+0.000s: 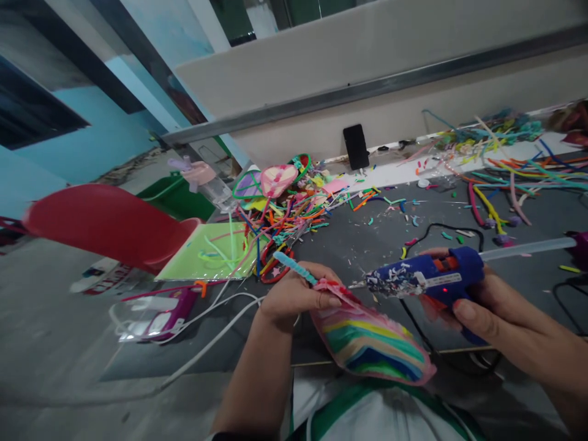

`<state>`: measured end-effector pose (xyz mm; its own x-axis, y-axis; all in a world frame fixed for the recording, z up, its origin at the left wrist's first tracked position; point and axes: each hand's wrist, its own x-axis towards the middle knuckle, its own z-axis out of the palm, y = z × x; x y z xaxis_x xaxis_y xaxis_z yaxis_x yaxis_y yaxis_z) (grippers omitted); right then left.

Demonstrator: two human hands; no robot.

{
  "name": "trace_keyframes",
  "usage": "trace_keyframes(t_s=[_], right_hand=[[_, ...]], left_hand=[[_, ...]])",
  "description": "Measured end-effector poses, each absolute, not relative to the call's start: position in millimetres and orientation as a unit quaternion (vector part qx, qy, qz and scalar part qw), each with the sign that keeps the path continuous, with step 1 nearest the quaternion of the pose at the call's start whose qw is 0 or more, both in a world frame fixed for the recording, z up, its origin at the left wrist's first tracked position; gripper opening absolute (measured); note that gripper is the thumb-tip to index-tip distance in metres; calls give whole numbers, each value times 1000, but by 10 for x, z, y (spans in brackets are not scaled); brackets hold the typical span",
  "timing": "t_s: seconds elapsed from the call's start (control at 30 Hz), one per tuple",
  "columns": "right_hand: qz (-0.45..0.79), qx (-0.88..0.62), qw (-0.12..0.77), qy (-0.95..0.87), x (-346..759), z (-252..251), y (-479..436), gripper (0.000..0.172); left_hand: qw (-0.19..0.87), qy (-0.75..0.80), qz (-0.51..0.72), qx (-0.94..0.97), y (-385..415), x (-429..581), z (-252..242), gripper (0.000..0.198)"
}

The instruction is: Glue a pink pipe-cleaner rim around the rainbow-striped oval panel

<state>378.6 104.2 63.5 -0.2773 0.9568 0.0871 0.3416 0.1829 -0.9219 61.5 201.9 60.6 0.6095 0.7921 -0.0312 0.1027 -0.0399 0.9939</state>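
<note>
My left hand [298, 294] is closed on the narrow end of a rainbow-striped craft piece [376, 346] with a pink border. A light blue fuzzy stem [294, 267] sticks out past my fingers to the upper left. My right hand [491, 312] is wrapped round the handle of a blue glue gun [448, 278]. A clear glue stick [528, 248] extends from its back. The gun's nozzle points left, close to the red and pink upper edge of the craft piece; whether they touch cannot be made out.
Pipe-cleaner scraps [294, 214] are heaped on the dark table [367, 245], beside a green sheet [206, 251]. A phone [356, 147] leans at the back. A red chair [105, 220] stands left; a white cable [206, 348] crosses the left side.
</note>
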Motion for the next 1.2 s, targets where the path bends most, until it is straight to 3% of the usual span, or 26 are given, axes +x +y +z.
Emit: trace_keyframes(t_s=[0.27, 0.77, 1.2], right_hand=[[322, -493, 346, -731, 3719, 742, 1044, 42], [283, -508, 327, -745, 3709, 747, 1085, 29], [314, -508, 316, -737, 3741, 747, 1082, 37]], left_hand=[[609, 342, 277, 660, 2013, 591, 588, 29], [610, 344, 288, 653, 2001, 595, 567, 29], [620, 356, 312, 626, 1979, 580, 547, 33]])
